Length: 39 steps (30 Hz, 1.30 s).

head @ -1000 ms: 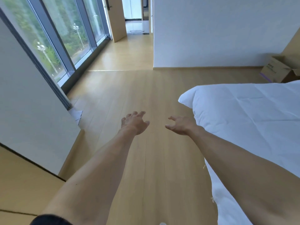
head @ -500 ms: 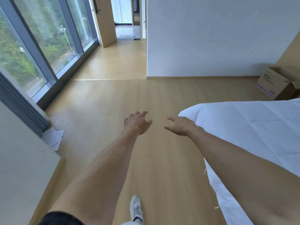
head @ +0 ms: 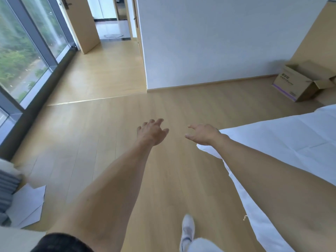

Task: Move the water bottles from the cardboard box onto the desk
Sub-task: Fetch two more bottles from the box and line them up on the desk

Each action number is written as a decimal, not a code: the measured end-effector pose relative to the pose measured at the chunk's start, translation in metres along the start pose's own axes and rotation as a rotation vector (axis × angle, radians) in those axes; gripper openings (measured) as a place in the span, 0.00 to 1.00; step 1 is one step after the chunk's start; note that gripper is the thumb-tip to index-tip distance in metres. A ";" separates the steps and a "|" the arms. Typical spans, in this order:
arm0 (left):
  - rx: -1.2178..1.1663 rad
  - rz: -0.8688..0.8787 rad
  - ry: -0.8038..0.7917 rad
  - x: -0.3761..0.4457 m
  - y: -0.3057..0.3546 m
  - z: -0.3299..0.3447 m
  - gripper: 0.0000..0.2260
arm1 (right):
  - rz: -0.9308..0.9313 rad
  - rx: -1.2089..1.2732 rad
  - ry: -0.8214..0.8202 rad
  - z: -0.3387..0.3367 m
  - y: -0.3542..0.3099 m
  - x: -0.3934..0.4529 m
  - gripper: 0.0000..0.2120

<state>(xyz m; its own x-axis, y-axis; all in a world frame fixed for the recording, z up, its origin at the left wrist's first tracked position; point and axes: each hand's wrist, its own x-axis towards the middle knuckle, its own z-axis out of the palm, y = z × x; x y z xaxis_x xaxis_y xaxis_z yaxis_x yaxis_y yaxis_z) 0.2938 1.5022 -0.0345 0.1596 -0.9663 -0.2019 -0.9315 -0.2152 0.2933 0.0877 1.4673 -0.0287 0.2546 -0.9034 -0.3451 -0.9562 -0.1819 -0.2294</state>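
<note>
Left hand (head: 152,132): extended forward over the wooden floor (head: 112,128), palm down, fingers loosely spread and slightly bent, holding nothing. Right hand (head: 203,134): extended alongside it, a short gap between the two, fingers relaxed with thumb and forefinger pointing left, likewise holding nothing; its forearm passed above the near corner of the bed. Cardboard box (head: 303,81): stood on the floor at the far right, against the base of the white wall (head: 209,42) and beside a tan wooden panel (head: 316,33), well apart from both hands; top flaps were open, dark print and a purple stripe showed on its near side. Its contents could not be seen from this angle. Bed (head: 283,142): white sheet, creased, occupying the right side of the view. White shoe (head: 187,229): one foot stepped forward on the floor, low in the view between the two arms. Window (head: 21,51): floor-to-ceiling glazing with dark frames along the left, greenery outside. Wooden door (head: 81,24): stood open at the far left end of the room. Paper sheets (head: 27,206): white, lying flat on the floor at lower left, next to a grey curtain (head: 7,190).
</note>
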 end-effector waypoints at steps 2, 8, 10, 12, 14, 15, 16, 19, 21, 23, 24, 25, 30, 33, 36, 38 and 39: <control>0.011 0.012 -0.004 0.040 0.001 -0.005 0.27 | 0.005 0.001 0.005 -0.008 0.001 0.041 0.30; 0.042 0.017 0.009 0.178 0.008 -0.027 0.28 | -0.004 0.023 0.009 -0.046 0.003 0.179 0.31; 0.045 -0.001 0.004 0.227 0.012 -0.038 0.28 | -0.010 0.032 0.007 -0.066 0.003 0.228 0.31; 0.041 -0.018 -0.014 0.271 0.017 -0.051 0.28 | -0.024 0.040 0.005 -0.090 0.005 0.271 0.31; 0.041 -0.026 -0.005 0.313 0.023 -0.063 0.28 | -0.025 0.040 0.009 -0.113 0.007 0.312 0.31; 0.036 -0.029 -0.004 0.335 0.026 -0.069 0.29 | -0.023 0.040 0.011 -0.125 0.009 0.332 0.31; 0.025 -0.030 -0.008 0.356 0.028 -0.075 0.29 | -0.026 0.040 0.009 -0.135 0.010 0.351 0.31; 0.016 -0.026 -0.004 0.414 0.038 -0.087 0.28 | -0.018 0.032 0.013 -0.158 0.018 0.401 0.31; 0.007 -0.007 -0.014 0.456 0.048 -0.092 0.28 | 0.005 0.050 0.022 -0.173 0.027 0.434 0.30; 0.010 0.031 -0.021 0.497 0.059 -0.092 0.28 | 0.019 0.066 0.021 -0.185 0.036 0.463 0.30; 0.010 0.050 -0.025 0.518 0.065 -0.091 0.28 | 0.028 0.075 0.027 -0.190 0.041 0.479 0.30; 0.010 0.068 -0.033 0.539 0.071 -0.090 0.28 | 0.043 0.084 0.038 -0.196 0.046 0.494 0.30; 0.015 0.196 -0.076 0.656 0.111 -0.087 0.28 | 0.160 0.091 0.074 -0.231 0.075 0.575 0.30; 0.006 0.290 -0.107 0.730 0.137 -0.093 0.28 | 0.246 0.090 0.084 -0.257 0.093 0.623 0.30; 0.023 0.381 -0.137 0.796 0.170 -0.105 0.28 | 0.342 0.108 0.114 -0.286 0.115 0.661 0.31; 0.040 0.449 -0.140 0.836 0.197 -0.113 0.28 | 0.404 0.134 0.144 -0.306 0.132 0.684 0.31; 0.046 0.484 -0.151 0.854 0.213 -0.115 0.28 | 0.431 0.148 0.153 -0.314 0.142 0.693 0.31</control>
<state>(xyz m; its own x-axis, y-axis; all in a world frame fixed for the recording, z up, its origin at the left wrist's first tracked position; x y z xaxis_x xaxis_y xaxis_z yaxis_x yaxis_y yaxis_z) 0.2696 0.6154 -0.0374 -0.3394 -0.9218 -0.1874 -0.9011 0.2614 0.3460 0.0825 0.6939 -0.0149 -0.1950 -0.9331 -0.3023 -0.9362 0.2689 -0.2261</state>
